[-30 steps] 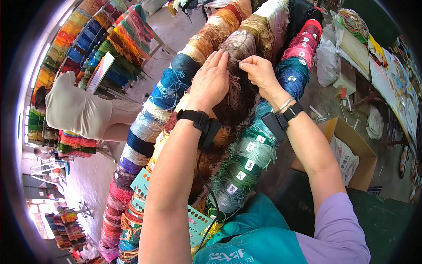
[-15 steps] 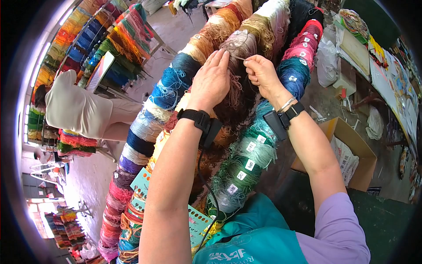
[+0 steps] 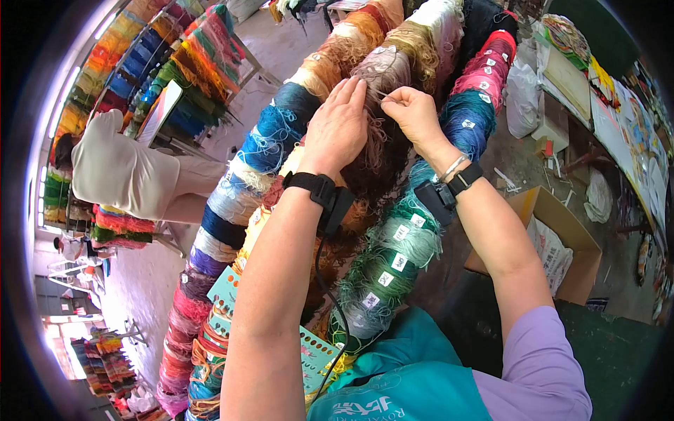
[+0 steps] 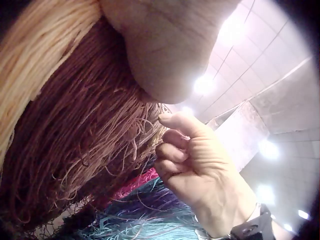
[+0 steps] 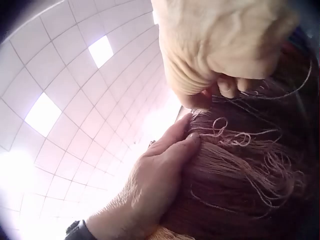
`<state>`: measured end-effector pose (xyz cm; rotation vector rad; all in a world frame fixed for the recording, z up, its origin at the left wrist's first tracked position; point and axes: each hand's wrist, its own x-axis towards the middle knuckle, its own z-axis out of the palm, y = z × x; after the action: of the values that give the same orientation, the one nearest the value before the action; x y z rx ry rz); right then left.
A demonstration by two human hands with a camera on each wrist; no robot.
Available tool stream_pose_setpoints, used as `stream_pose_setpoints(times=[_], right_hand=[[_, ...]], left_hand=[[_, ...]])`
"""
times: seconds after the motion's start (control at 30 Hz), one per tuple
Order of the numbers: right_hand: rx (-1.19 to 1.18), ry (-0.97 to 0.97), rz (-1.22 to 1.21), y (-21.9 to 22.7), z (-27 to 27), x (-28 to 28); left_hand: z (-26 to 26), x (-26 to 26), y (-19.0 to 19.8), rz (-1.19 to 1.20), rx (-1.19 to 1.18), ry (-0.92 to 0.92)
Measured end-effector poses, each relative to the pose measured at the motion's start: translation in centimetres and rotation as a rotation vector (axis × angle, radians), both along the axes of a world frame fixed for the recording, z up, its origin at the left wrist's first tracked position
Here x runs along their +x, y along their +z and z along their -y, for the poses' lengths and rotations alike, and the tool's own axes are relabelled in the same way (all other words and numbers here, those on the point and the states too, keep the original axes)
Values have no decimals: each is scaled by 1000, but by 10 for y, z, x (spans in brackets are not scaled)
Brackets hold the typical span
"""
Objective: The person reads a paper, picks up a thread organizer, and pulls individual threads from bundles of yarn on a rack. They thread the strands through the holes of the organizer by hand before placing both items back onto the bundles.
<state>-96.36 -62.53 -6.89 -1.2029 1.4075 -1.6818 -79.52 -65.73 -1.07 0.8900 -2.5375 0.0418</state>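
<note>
My left hand (image 3: pixel 337 132) rests on top of a bundle of mauve-brown yarn (image 3: pixel 387 69), its fingers straight and together. Just to the right, the thumb and forefinger of my right hand (image 3: pixel 418 123) pinch a thin strand that runs off the bundle by the left fingertips. In the left wrist view the right hand (image 4: pixel 202 167) has its other fingers curled in, beside dark brown hanging yarn (image 4: pixel 85 100). Loose looped pinkish strands (image 5: pixel 235 145) lie under the right hand in the right wrist view, where the left hand (image 5: pixel 155 175) presses the yarn's upper edge.
Long rows of coloured skeins flank the arms, with labelled green yarn (image 3: pixel 400 242) at right and blue yarn (image 3: pixel 281 130) at left. A turquoise card with holes (image 3: pixel 319 358) lies below. A cardboard box (image 3: pixel 579 259) stands at right; another person (image 3: pixel 126 172) bends at a rack.
The right hand drew slightly right with the strand, then came back left toward the left fingertips. The left hand has stayed in place.
</note>
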Motion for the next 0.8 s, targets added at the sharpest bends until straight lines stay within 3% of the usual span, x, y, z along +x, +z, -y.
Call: stream_pose_setpoints(times=[0.37, 0.8], right_hand=[[141, 208, 471, 21, -13, -5], [74, 371, 745, 16, -17, -17]], left_hand=[[0, 0, -1, -20, -10, -6], [3, 0, -5, -22, -29, -4]])
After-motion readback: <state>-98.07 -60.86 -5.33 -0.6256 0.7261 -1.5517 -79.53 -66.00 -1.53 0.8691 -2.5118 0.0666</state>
